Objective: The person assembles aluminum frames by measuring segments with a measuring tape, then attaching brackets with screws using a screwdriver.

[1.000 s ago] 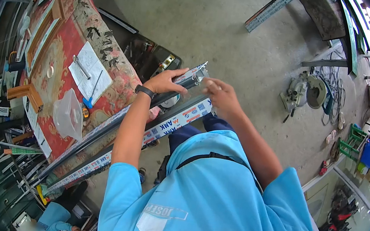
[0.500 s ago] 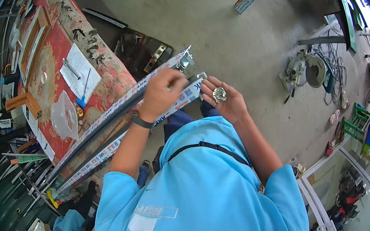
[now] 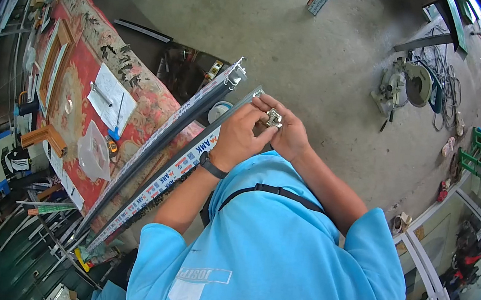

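Observation:
My right hand (image 3: pixel 292 136) is palm up and cupped, with a small pile of shiny metal fittings (image 3: pixel 273 118) in it. Over that palm, my left hand (image 3: pixel 243 139) has its thumb and fingertips closed on the fittings. Their exact kind is too small to make out. Just behind my left hand run two long metal profiles: one with printed AMK film (image 3: pixel 180 168) under my left forearm, and a dark one (image 3: pixel 177 120) farther left. Both slant from the table edge, their far ends near my hands.
A table with a red patterned cloth (image 3: pixel 80 77) stands to the left. On it are a paper sheet (image 3: pixel 111 96), a screwdriver (image 3: pixel 116 127), a tape measure (image 3: pixel 111 145), a clear plastic container (image 3: pixel 94 152) and a brown frame (image 3: pixel 57 59). A mitre saw (image 3: pixel 404 86) sits on the floor.
My left hand has moved right, from above the profiles to the fittings in my right palm. My right hand's fingers have curled in more. The view has shifted slightly.

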A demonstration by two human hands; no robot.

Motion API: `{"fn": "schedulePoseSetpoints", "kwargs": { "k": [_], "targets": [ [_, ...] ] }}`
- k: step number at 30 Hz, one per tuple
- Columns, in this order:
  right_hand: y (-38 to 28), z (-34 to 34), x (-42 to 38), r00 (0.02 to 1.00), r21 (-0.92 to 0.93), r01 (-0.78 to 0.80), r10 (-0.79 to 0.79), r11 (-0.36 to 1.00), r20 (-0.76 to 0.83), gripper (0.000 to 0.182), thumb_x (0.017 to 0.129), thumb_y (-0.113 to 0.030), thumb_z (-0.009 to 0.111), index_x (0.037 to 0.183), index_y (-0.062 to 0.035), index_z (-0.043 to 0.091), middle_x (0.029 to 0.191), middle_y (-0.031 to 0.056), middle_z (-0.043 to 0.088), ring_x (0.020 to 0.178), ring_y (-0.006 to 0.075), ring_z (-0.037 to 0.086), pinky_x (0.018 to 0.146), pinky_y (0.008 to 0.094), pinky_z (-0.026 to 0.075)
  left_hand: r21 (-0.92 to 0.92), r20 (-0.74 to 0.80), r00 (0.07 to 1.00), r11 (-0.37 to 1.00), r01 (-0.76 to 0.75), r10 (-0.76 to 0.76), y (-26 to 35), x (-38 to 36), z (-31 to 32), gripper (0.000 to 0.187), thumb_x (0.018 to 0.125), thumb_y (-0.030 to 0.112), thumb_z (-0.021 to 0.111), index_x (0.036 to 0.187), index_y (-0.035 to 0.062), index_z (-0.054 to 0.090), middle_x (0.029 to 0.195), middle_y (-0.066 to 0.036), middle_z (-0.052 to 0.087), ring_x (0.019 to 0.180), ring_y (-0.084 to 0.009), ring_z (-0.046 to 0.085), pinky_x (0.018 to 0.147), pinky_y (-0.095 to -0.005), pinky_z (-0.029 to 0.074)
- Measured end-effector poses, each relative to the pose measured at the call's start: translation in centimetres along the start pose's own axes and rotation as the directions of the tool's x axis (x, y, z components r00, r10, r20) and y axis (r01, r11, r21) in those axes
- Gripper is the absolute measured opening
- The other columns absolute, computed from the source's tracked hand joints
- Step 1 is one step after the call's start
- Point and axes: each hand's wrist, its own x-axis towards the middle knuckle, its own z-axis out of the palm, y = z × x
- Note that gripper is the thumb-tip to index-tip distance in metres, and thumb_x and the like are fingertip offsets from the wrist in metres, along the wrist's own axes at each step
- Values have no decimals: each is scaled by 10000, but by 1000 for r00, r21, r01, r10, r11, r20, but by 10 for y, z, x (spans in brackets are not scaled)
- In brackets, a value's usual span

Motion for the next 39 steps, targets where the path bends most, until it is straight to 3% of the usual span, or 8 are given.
{"fn": "schedulePoseSetpoints", "kwargs": {
  "k": [3,11,20,21,23,26,32,39],
  "targets": [
    [2,3,-4,1000,-28,7,-8,1000,-19,484,1137,-323,319,1463,-7,488,1469,151,568,1322,283,566,1138,466,457,103,27,996,992,76,-79,-4,0,8,203,811,141,812,927,19,698,968,-115,684,832,-308,689,715,-398,557],
    [4,-22,0,999,100,35,-33,994,-22,426,1135,-395,407,1194,-36,629,1238,140,670,1183,275,641,1065,466,505,-307,295,906,869,389,-302,-16,4,-2,110,882,65,770,926,5,688,869,-14,676,768,-92,632,666,-292,528],
    [15,-42,-22,986,-187,68,-95,980,-138,282,1042,-246,660,1230,-36,642,825,11,542,766,142,579,671,320,473,-673,189,855,570,471,-483,-15,10,5,217,927,55,739,1125,6,665,872,-18,700,760,-59,662,625,-215,548],
    [10,-31,-28,943,-521,223,-317,824,-97,269,1006,-211,696,1215,-46,658,802,20,539,741,151,585,651,326,475,-665,223,824,536,519,-521,-16,12,6,209,929,61,740,1115,5,664,865,-24,708,746,-68,673,613,-217,547],
    [0,-12,-38,769,-921,354,-612,163,187,275,932,-141,767,1184,-67,689,755,39,533,691,170,598,612,337,481,-634,266,789,515,576,-554,-20,14,7,197,929,72,743,1095,3,662,848,-35,720,718,-82,689,592,-219,543],
    [-6,-26,-32,677,-887,388,-576,-249,458,277,850,-107,807,1118,-98,738,782,76,565,697,231,628,617,361,504,-567,304,779,553,611,-548,-28,18,7,188,924,83,748,1068,1,660,824,-45,729,687,-93,698,570,-215,533],
    [-2,-41,-27,673,-884,406,-580,-231,460,211,860,-103,790,1069,-118,760,809,75,602,721,277,649,630,386,522,-450,446,699,536,715,-559,-34,34,1,185,922,89,754,1059,4,663,839,-45,735,693,-92,700,558,-203,522],
    [7,-65,-19,750,-890,451,-567,61,341,132,930,-115,750,1053,-70,736,869,89,656,751,242,670,670,347,536,-299,506,580,501,812,-638,-37,41,2,229,905,83,755,1097,-15,681,847,-59,738,674,-105,691,537,-221,509]
  ]
}}
